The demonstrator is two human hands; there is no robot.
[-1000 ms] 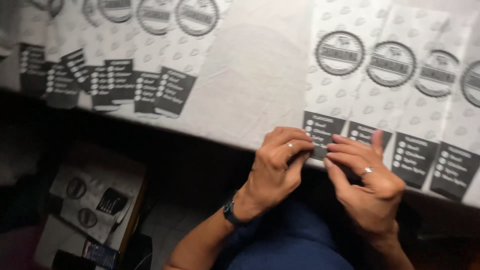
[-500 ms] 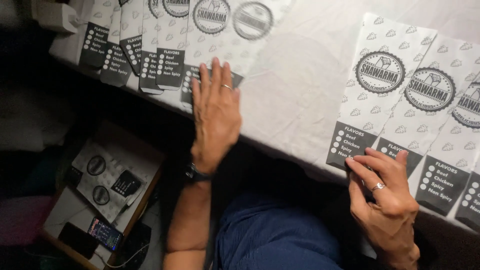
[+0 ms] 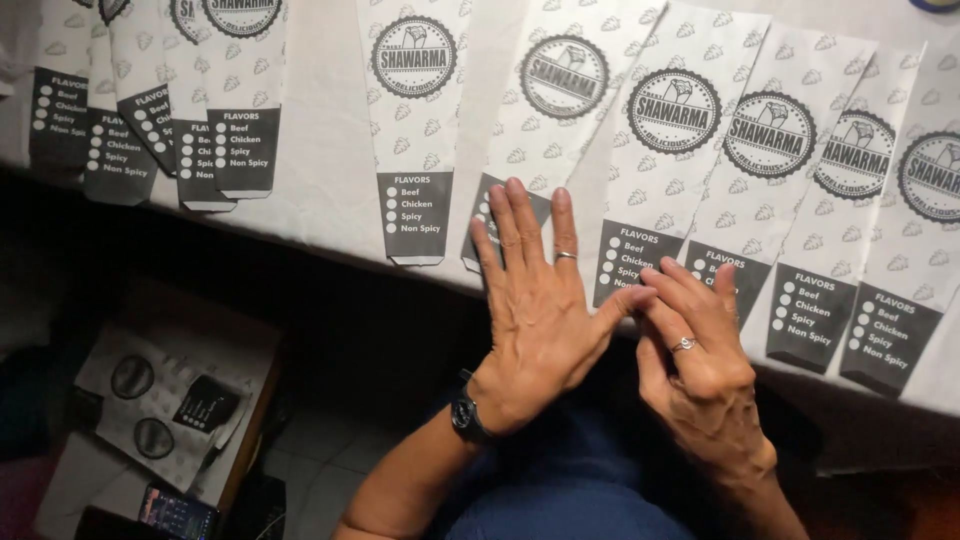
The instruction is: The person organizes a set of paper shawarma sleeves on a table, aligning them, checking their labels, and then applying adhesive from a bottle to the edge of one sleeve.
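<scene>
While the paper bags lie fanned along the white-covered bench, the left hand has come across from the far-left stack and now presses flat on the lower end of one bag, its fingers spread wide and gripping nothing. Just right of that bag, the right hand rests on the dark printed panel of the next one, fingers loosely extended, holding nothing that I can see. Both hands now meet over neighbouring bags, so the work seems to have shifted to this middle stretch. Below the bench edge, a cardboard box of more bags sits on the floor.
</scene>
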